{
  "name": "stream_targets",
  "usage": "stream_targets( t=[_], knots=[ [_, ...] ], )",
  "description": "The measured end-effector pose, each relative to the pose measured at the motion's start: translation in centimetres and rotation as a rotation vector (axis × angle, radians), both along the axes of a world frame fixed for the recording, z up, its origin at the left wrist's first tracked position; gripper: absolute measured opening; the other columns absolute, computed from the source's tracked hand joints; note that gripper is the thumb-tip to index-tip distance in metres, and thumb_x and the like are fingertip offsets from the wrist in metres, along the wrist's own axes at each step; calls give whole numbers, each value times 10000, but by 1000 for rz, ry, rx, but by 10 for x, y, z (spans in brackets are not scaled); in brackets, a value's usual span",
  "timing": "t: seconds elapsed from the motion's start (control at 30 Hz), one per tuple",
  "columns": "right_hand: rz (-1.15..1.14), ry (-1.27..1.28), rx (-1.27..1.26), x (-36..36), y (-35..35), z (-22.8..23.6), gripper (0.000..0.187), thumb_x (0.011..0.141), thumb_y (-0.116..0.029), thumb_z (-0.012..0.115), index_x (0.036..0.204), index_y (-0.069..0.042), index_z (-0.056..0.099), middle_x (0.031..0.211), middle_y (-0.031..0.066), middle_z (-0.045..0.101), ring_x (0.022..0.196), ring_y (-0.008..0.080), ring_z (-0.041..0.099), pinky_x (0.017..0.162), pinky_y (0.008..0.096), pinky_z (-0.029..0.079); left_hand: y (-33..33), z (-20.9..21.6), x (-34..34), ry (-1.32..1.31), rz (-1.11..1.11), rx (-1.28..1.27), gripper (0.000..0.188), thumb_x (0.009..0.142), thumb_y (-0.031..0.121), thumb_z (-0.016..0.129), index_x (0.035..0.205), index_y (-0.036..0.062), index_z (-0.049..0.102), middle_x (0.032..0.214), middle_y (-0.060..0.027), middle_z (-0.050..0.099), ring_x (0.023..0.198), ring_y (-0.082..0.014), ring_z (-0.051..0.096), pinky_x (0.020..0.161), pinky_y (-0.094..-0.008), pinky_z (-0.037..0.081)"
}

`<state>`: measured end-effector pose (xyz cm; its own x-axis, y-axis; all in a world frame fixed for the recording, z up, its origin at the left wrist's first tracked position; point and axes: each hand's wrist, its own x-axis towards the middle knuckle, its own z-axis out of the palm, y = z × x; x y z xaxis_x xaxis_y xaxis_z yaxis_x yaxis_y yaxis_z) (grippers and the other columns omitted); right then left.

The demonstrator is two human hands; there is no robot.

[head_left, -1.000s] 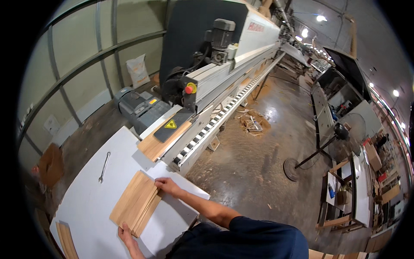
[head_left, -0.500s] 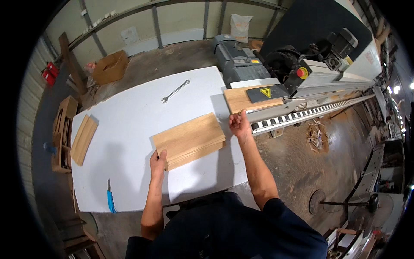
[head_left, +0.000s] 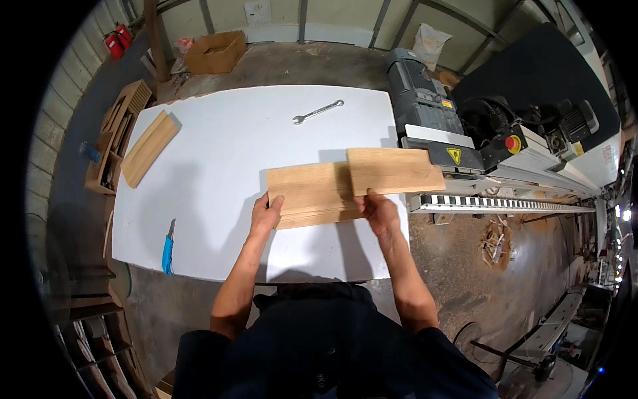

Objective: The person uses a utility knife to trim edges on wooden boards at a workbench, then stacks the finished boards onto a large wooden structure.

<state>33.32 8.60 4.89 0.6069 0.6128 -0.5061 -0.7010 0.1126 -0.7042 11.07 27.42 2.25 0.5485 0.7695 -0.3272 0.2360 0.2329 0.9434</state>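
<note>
My left hand [head_left: 267, 214] grips the left end of a small stack of wooden boards [head_left: 307, 189] on the white table, its thumb on the top face. A single wooden board [head_left: 395, 171] is pinched at its near edge in my right hand [head_left: 380, 211]. That board is held over the right end of the stack and reaches past the table's right side, beside the machine. Its shadow falls on the stack. The fingertips under the board are partly hidden.
On the white table [head_left: 212, 133] lie a wrench [head_left: 319, 112], a blue-handled knife [head_left: 169, 247] and more boards [head_left: 150, 149] at the left. A machine with a motor [head_left: 425, 93] and a roller track [head_left: 498, 204] borders the right. A cardboard box [head_left: 216, 53] stands behind.
My right hand has drawn the single board left out of the machine's feed end, over the stack. The left hand keeps its hold on the stack. The whole view has turned.
</note>
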Motion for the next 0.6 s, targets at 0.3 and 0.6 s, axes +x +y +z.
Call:
stream_targets(
  t=[0.3, 0.6],
  knots=[
    [587, -82, -129, -87, 25, 42, 213, 934, -198, 592, 995, 5, 613, 850, 102, 659, 755, 179, 638, 652, 305, 527, 4, 25, -3, -29, 5, -176, 488, 920, 330, 602, 1241, -31, 532, 1128, -127, 623, 1048, -188, 566, 908, -328, 436],
    [53, -1298, -726, 53, 0, -53, 467, 850, -303, 678, 1100, 74, 564, 987, 225, 639, 894, 333, 620, 806, 381, 488, 9, 20, 7, 114, -65, -123, 449, 872, 255, 658, 1175, -64, 570, 1070, -174, 646, 975, -220, 619, 846, -323, 484]
  ],
)
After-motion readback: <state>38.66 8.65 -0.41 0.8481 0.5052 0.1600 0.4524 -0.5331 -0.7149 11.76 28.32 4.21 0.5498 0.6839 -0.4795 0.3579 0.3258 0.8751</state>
